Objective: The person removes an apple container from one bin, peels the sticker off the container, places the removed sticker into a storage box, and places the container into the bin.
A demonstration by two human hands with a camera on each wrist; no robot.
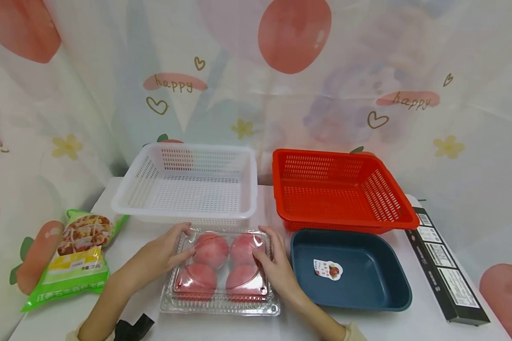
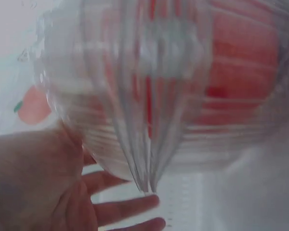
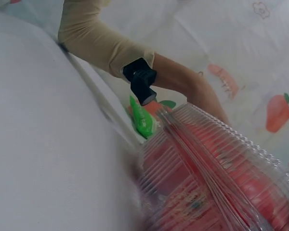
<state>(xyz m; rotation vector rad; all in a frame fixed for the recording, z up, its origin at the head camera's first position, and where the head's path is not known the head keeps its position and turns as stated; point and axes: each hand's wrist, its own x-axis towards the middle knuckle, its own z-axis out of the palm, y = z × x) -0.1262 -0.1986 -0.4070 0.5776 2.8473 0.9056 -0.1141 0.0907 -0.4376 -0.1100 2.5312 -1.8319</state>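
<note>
A clear plastic clamshell box [image 1: 219, 307] with round pink-red peaches [image 1: 211, 250] inside is at the front middle of the table in the head view. Its lid lies down over the fruit. My left hand [image 1: 174, 250] grips the box's left side, thumb on the lid and fingers round the far corner. On the opposite side, my right hand [image 1: 278, 265] holds it the same way. The left wrist view shows the box's ridged rim [image 2: 149, 159] close up, with spread left fingers [image 2: 127, 207] beside it. Only the box [image 3: 207, 168] and the left arm show in the right wrist view; the right hand is hidden there.
Behind the box stand a white perforated basket [image 1: 183, 219] and a red one [image 1: 345, 222]. A dark blue basin [image 1: 367, 279] with a sticker is right of the box, a long black carton [image 1: 448, 270] beyond it. A green food bag [image 1: 83, 251] lies at left.
</note>
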